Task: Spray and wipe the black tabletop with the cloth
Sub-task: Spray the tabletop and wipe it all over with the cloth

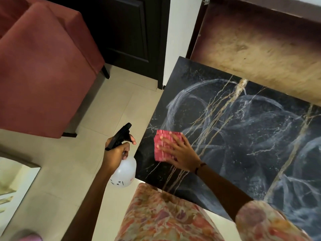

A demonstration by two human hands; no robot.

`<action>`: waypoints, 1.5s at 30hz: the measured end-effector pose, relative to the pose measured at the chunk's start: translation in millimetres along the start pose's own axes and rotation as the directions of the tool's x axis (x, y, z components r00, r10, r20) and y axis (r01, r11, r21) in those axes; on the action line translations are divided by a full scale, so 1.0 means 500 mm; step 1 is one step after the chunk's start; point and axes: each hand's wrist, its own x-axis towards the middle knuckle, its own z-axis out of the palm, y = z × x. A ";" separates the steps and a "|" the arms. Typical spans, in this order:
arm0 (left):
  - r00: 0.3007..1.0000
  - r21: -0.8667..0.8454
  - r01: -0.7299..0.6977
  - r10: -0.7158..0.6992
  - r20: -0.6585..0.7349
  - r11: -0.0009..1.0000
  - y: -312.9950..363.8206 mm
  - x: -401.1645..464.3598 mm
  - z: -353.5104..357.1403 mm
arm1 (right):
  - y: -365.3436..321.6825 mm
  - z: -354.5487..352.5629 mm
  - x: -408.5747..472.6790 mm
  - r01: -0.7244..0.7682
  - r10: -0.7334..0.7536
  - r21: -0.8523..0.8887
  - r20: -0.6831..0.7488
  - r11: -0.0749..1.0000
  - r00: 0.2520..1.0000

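Head view, only one there is. Right hand (178, 153) flat, fingers spread, palm pressing the pink checked cloth (165, 145) onto the black tabletop (243, 136). Not a pinch: it pins the cloth under the fingers, which point toward the table's left edge. Cloth sits just inside the near-left corner, close to that edge.

Left hand (118, 150) is off the table, over the floor tiles (107, 105), wrapped round the neck of the spray bottle (124, 173). One finger lies out by the black trigger head (121, 134); can't tell if it's squeezing. Nozzle points up and away, roughly parallel to the table's left edge, not at the surface.

Key relation: whitish swirl streaks cover most of the top and run out to the right and far side of the cloth. So remaining wet area lies right and away from the wiping hand, and that hand is the nearer one. My read: wiping stage, sweep goes outward from this corner.

Labels: dark marks and a scrap of red print low on the bottle, not readable.

A red armchair (43, 75) stands to the left, well apart.
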 end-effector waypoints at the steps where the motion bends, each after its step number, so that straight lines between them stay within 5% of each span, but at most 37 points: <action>1: 1.000 -0.004 -0.001 0.001 -0.001 1.000 0.005 0.004 0.008 | 0.001 -0.013 0.030 -0.048 0.047 0.012 0.011 0.999 0.999; 5: 1.000 -0.022 0.005 -0.005 -0.005 1.000 0.021 0.018 0.035 | -0.062 -0.027 0.106 -0.103 0.107 0.106 -0.035 0.989 0.994; 11: 1.000 -0.019 0.025 -0.025 0.006 1.000 0.023 0.046 0.061 | -0.024 0.031 -0.029 0.191 -0.192 -0.019 -0.115 0.981 0.975; 16: 0.999 0.050 0.048 -0.049 0.001 0.998 0.016 0.070 0.075 | 0.106 -0.004 0.001 0.007 -0.009 -0.016 -0.114 1.000 0.993; 21: 0.998 0.047 0.057 -0.056 -0.017 0.997 0.027 0.084 0.094 | 0.049 -0.053 0.152 -0.184 0.196 0.135 -0.085 0.974 0.977; 28: 0.997 0.053 0.073 -0.072 -0.021 0.996 0.033 0.112 0.114 | 0.058 0.002 0.022 0.135 -0.125 0.058 -0.144 0.989 0.982; 33: 0.998 0.066 0.062 -0.061 -0.018 0.996 0.047 0.136 0.129 | 0.205 -0.031 0.057 -0.074 0.077 0.023 -0.131 0.997 0.988; 38: 0.998 0.086 0.061 -0.060 -0.012 0.994 0.061 0.170 0.146 | 0.164 -0.072 0.206 -0.280 0.297 0.136 -0.123 0.950 0.947; 45: 0.996 0.057 0.057 -0.061 0.071 0.997 0.079 0.224 0.174 | 0.191 -0.020 0.067 -0.011 0.012 0.007 -0.155 1.000 0.988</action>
